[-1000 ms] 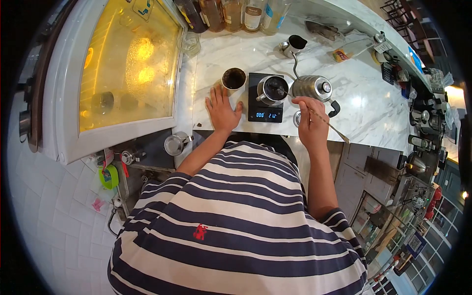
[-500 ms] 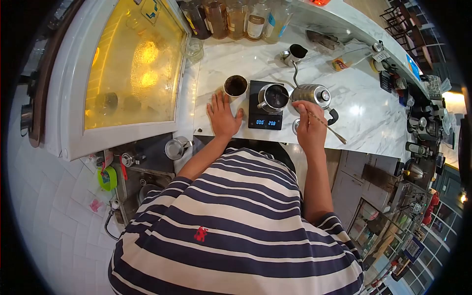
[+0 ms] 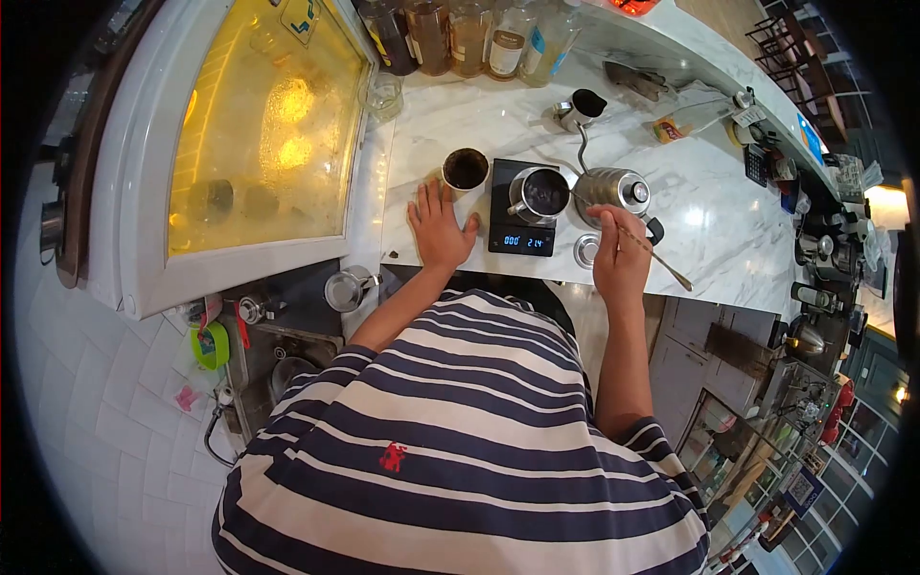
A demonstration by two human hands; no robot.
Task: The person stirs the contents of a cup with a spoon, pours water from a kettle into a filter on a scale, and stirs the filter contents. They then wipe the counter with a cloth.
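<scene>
My left hand (image 3: 442, 230) lies flat on the marble counter (image 3: 419, 129), fingers spread, beside a cup with dark contents (image 3: 466, 170). My right hand (image 3: 621, 251) pinches a long thin twisted spoon (image 3: 675, 272); its other end points to the rim of a metal cup (image 3: 517, 205) holding dark liquid. That cup stands on a black digital scale (image 3: 522, 241) with lit digits. Just right of it is a steel gooseneck kettle (image 3: 609, 191) with a black handle. A small round metal piece (image 3: 586, 251) sits near my right fingers.
Several bottles (image 3: 469, 40) line the back, beside a glass (image 3: 383, 96). A metal pitcher (image 3: 581, 107) stands behind the kettle. A plastic bag (image 3: 694, 117) lies at the back right. Left is a yellow-lit glass door (image 3: 268, 134); below it, another metal pitcher (image 3: 347, 287).
My right hand with the spoon has drawn slightly right, away from the metal cup. The spoon's tip was inside that cup before. My left hand stays on the counter.
</scene>
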